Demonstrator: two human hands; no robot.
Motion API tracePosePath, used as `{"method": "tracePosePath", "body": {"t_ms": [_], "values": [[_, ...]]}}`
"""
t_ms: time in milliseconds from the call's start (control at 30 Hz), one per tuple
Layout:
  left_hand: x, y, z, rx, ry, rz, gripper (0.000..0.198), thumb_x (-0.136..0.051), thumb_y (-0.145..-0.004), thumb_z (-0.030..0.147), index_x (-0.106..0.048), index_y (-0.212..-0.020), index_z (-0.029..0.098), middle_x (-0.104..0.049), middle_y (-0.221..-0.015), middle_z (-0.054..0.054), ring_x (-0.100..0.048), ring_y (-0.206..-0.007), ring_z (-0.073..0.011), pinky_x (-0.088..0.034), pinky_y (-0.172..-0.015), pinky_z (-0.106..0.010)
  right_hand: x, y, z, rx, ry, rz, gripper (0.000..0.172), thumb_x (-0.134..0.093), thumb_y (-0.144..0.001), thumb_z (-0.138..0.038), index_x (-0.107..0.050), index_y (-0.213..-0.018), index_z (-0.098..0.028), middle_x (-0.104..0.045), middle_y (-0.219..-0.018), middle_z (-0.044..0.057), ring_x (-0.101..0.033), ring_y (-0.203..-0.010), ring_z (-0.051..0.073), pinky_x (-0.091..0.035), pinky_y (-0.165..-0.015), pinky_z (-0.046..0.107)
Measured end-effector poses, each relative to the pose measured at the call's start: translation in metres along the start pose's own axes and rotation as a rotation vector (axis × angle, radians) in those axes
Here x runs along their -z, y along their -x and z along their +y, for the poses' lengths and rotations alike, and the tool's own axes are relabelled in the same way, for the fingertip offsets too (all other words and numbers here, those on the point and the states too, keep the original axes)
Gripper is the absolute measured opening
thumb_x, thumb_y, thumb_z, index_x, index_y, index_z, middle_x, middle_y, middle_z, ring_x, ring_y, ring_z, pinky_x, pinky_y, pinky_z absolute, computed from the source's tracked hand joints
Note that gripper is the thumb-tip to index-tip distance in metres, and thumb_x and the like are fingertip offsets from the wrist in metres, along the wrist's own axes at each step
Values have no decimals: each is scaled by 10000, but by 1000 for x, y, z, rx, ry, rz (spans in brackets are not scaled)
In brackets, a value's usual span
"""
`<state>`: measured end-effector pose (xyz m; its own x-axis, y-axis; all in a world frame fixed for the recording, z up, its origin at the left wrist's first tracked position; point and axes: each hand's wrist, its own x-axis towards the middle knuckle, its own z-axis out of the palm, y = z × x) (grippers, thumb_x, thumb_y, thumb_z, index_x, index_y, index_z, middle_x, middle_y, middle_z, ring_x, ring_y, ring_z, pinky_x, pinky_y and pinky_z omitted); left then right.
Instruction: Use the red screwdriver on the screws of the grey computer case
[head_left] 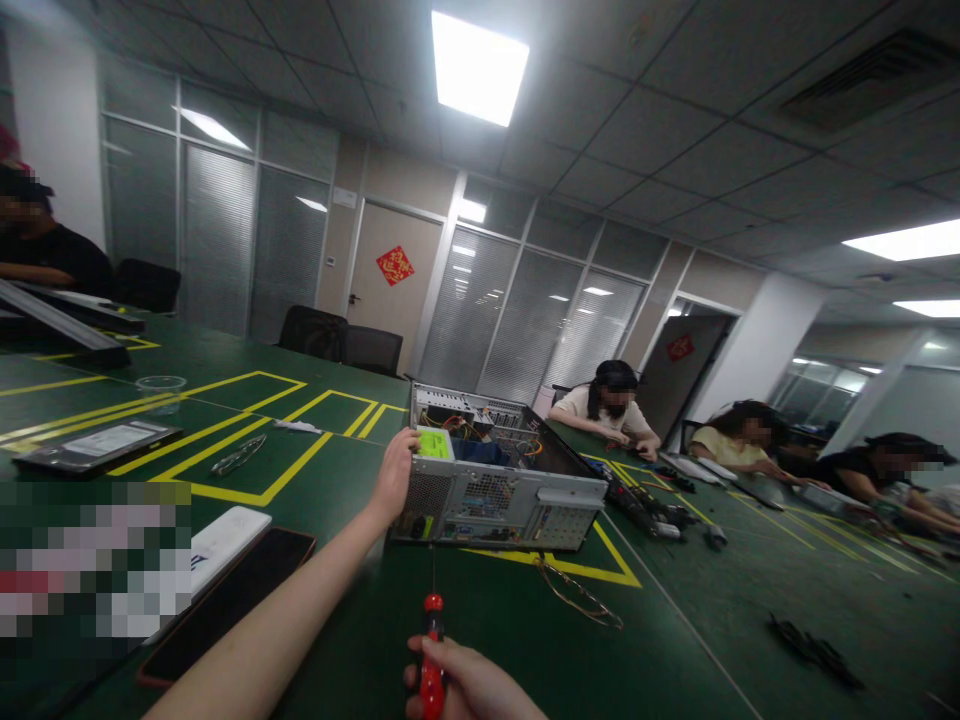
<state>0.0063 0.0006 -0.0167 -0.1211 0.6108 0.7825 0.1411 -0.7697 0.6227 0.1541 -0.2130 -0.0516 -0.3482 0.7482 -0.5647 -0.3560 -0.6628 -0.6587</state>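
Note:
An open grey computer case point(499, 490) lies on its side on the green table point(525, 640), its rear panel facing me. My left hand point(395, 473) reaches out and grips the case's near left corner, beside a green label. Low in the view, my right hand point(469, 688) is closed round the red handle of a screwdriver point(432, 640). Its thin shaft points up toward the case's rear panel, the tip close to the panel's lower edge.
Yellow tape lines mark the table. A white box point(225, 545) and a dark phone point(225, 610) lie at the left, a loose cable point(581, 595) by the case, black parts point(814, 645) at the right. Several other people sit along the far right side, one at the far left.

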Motion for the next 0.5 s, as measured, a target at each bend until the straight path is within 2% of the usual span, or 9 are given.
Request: {"method": "tracePosePath", "body": {"t_ms": [67,167,267,367,433,500], "values": [[0,0,0,4,5,-1,455,-271,-1014,536,-606,-987,229,-655,-1263,-112,-541,-1319,-257,-403,-1166,-474,-1,4,-3,-27,-6,-56,276,-721,-667,-156,-587,-907,-144,-690,-820,65,-659,-645,141,-444,-609,247],[0,0,1,7,14,11,457,-274,-1011,548,-604,-984,233,-657,-1257,-109,-548,-1307,-253,-407,-1161,-468,-1,8,-5,-18,21,-155,414,-698,-558,-72,-588,-952,-135,-721,-955,103,-705,-759,165,-470,-735,290],[0,0,1,6,19,14,472,-270,-1011,564,-605,-980,233,-658,-1255,-107,-556,-1294,-251,-411,-1157,-468,1,4,-3,30,95,-231,561,-842,-534,-143,-551,-1014,-164,-735,-964,105,-727,-828,206,-466,-785,312],[-1,0,0,4,16,8,497,-264,-1007,587,-609,-977,231,-658,-1254,-109,-547,-1309,-257,-406,-1162,-479,5,-4,0,73,164,-166,645,-935,-506,-260,-533,-1005,-183,-705,-804,20,-702,-715,170,-455,-703,272],[-1,0,0,6,10,6,508,-256,-1007,593,-612,-980,231,-661,-1247,-109,-542,-1317,-259,-398,-1169,-484,6,-7,1,75,175,-87,600,-927,-533,-274,-538,-980,-176,-645,-694,-30,-632,-582,117,-428,-612,238],[-1,0,-1,7,4,7,516,-245,-1009,593,-613,-982,232,-661,-1247,-108,-543,-1318,-256,-398,-1170,-480,6,-6,0,67,164,-45,505,-889,-583,-266,-540,-936,-170,-603,-652,-44,-587,-529,91,-413,-566,219]]}}
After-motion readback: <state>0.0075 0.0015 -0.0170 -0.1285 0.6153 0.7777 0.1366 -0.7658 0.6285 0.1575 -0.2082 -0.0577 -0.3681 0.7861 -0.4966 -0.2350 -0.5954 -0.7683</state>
